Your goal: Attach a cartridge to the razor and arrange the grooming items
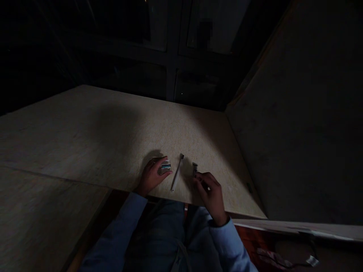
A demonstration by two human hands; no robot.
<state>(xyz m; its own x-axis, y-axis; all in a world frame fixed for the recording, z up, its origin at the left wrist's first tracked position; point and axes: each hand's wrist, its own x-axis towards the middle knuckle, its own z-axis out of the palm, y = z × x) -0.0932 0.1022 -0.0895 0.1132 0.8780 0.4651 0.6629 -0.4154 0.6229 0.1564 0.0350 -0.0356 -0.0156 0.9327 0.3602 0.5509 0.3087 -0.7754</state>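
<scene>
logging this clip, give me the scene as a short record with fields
Left hand: holds a small clear container with a teal band
Right hand: holds a razor-like tool, head pointing away from the person
Between hands: toothbrush, lying bristle end away
Surface: pale mottled ledge
Lighting: dim

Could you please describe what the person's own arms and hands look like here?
The left hand and right hand are bare, with no gloves. Both arms wear long blue sleeves, the left sleeve and right sleeve reaching about the wrists. No markings can be made out in this dim light.
</scene>
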